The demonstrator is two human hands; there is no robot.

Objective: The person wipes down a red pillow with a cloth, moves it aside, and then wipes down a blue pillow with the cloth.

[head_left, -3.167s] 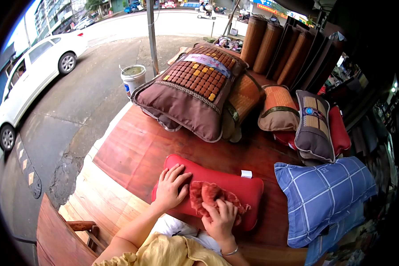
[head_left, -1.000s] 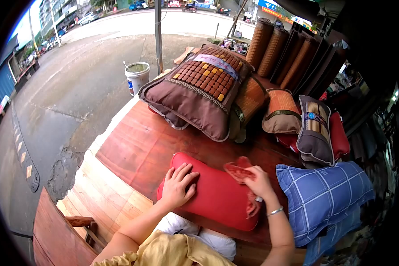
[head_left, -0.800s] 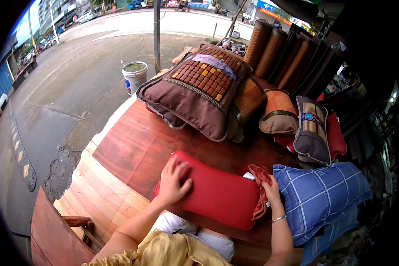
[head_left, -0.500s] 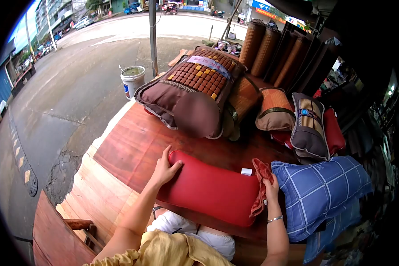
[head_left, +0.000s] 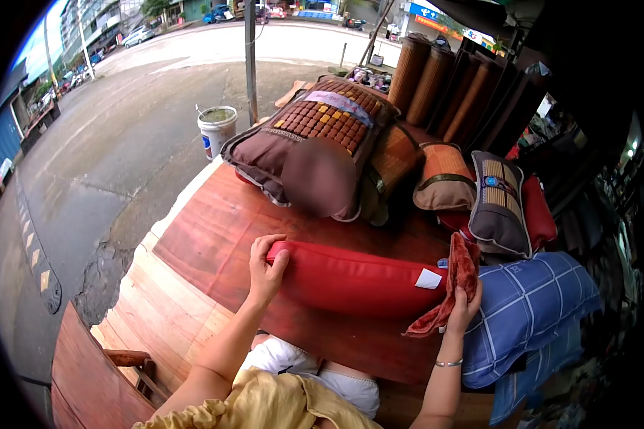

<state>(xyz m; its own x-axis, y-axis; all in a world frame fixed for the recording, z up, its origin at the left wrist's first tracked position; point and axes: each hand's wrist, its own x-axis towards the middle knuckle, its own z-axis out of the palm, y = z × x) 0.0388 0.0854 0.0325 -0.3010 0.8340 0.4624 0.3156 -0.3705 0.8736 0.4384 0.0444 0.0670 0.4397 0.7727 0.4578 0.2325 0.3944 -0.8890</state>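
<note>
A red pillow [head_left: 350, 275] is tilted up on its long side above the wooden table, a white tag [head_left: 428, 279] showing near its right end. My left hand [head_left: 268, 268] grips its left end, the thumb on the near face and the fingers behind. At the right end, my right hand [head_left: 465, 307] is closed on a reddish-brown cloth [head_left: 462, 268], which lies between the hand and the pillow. A silver bracelet circles my right wrist.
Brown pillows, one with a beaded top [head_left: 322, 118], are piled at the back. A blue checked pillow [head_left: 529, 307] lies right, smaller pillows [head_left: 444, 179] behind it. Rolled mats [head_left: 429, 79] stand at the back right. A white bucket [head_left: 217, 132] is beyond the table's left edge.
The red pillow has gone from lying flat to tilted up on its side. My right hand, earlier rubbing the pillow with the cloth, has moved right to its end; my left hand now grips the left end.
</note>
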